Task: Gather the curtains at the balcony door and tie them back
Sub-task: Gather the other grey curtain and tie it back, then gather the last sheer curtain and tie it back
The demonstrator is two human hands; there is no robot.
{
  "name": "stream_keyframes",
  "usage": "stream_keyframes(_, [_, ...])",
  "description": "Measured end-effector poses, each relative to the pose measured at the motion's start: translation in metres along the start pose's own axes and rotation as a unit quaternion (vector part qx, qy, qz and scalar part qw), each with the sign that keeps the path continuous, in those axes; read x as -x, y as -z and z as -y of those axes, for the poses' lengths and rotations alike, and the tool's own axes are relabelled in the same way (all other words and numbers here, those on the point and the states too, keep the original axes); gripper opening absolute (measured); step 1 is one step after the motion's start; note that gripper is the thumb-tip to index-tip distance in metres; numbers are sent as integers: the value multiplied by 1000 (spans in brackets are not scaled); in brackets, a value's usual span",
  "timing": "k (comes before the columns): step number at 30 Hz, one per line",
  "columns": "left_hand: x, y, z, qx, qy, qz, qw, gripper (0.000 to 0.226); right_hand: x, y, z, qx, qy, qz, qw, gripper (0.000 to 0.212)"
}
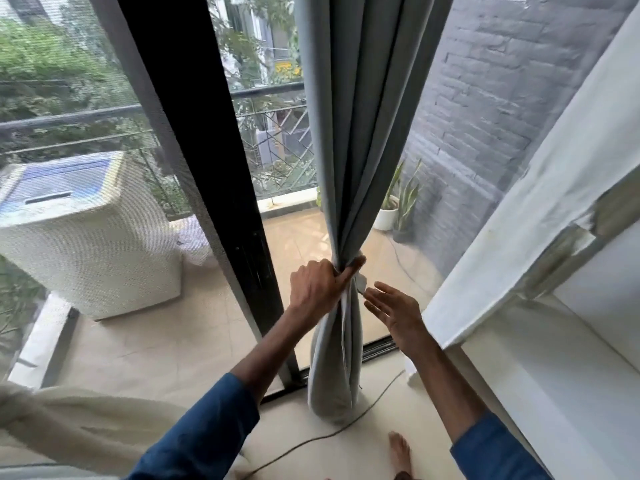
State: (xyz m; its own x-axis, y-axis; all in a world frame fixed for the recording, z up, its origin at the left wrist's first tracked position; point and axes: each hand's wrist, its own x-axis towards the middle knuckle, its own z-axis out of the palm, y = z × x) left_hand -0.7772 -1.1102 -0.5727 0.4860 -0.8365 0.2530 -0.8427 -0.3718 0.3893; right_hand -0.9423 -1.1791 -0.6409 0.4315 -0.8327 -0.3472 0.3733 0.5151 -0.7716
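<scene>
Curtain [353, 133] in question is a heavy grey one, hanging in the open gap of the balcony door just right of the black door frame [214, 168]. All its folds are pulled into one narrow waist low down, then it flares out again into a bundle that rests on the floor by the door track. Left hand [318, 285] is wrapped round that waist, fingers curled tight on the cloth. Right hand [391, 310] is just beside the curtain on the other side, palm facing in, fingers straight and spread, holding nothing. A small pale tab [361, 284] pokes out of the gather right by the right fingertips, can't tell if they touch it. Both arms are in blue sleeves [207, 427]. Out on the balcony tiles there's a white top-load washing machine [86, 237] off to the left, a couple of potted plants [398, 202] against the grey brick wall [485, 116], and a railing [266, 90] with trees beyond. A thin cable [346, 427] runs across the indoor floor past the curtain's foot, and a bare foot [400, 452] shows at the bottom edge
</scene>
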Motion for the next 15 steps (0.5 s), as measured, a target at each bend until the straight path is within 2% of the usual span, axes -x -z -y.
stream_keyframes(1, [2,-3,-5,35,17,26,999,88,2,5,3,-10,6,-14,1000,42])
stream_keyframes(3, [8,-6,-15,103,30,82,991,90,6,15,10,-21,18,-22,999,47])
stream_keyframes(4, [12,-5,-21,128,28,104,986,88,8,19,13,-21,21,-25,999,49])
stream_keyframes(6, [19,-6,-33,167,18,129,977,76,8,29,19,-16,17,-33,999,38])
stream_keyframes(10, [26,-10,-54,177,-24,115,977,58,4,45,35,13,14,-42,999,24])
stream_keyframes(15, [17,-19,-92,207,-63,122,969,25,5,62,85,32,31,-43,998,28])
